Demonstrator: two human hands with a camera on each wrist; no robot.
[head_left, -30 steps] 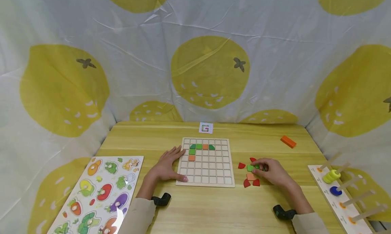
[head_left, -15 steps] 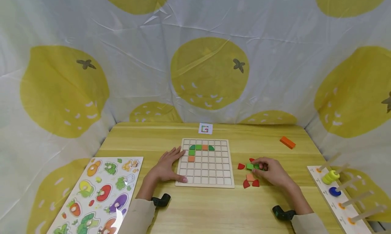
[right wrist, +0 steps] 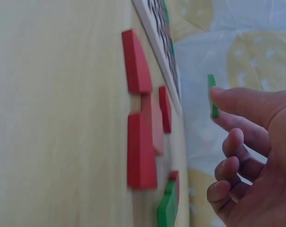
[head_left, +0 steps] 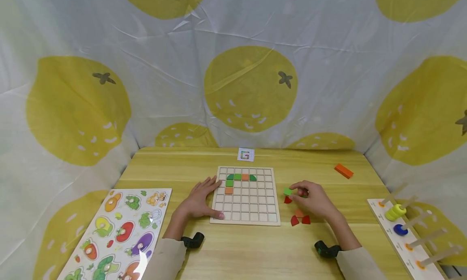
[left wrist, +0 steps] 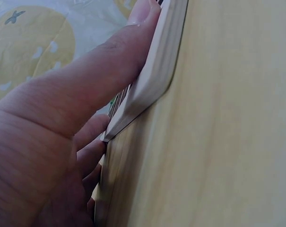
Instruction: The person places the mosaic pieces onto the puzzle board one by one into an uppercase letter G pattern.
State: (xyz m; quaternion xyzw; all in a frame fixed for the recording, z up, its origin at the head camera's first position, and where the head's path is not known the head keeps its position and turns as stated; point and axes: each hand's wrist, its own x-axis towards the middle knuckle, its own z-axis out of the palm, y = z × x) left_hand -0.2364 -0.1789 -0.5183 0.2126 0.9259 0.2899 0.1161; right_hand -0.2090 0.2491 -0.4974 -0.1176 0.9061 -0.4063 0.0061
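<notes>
My right hand (head_left: 313, 196) pinches a light green square tile (head_left: 288, 191) between thumb and fingertips, lifted off the table. In the right wrist view that tile (right wrist: 212, 96) shows edge-on, apart from the table. My left hand (head_left: 201, 199) rests at the left side of the wooden grid board (head_left: 251, 222), its thumb on the near left corner and fingertips at the left edge. An arc of green and orange tiles (head_left: 237, 177) fills cells in the board's upper part. Below the right hand lie red quarter-round pieces (head_left: 294, 220) and an orange tile (head_left: 299, 212). Dark green pieces (right wrist: 166, 210) lie nearby.
A small printed card (head_left: 246, 154) lies behind the board. On the left is a vegetable puzzle board (head_left: 122, 215); on the right, a peg rack (head_left: 405, 243) with rings. An orange block (head_left: 344, 171) lies at the back right. A fruit-patterned curtain (head_left: 251, 28) surrounds the table.
My right hand has lifted the light green tile from the group of pieces and moved it left and slightly away, towards the board. The left hand stays in place.
</notes>
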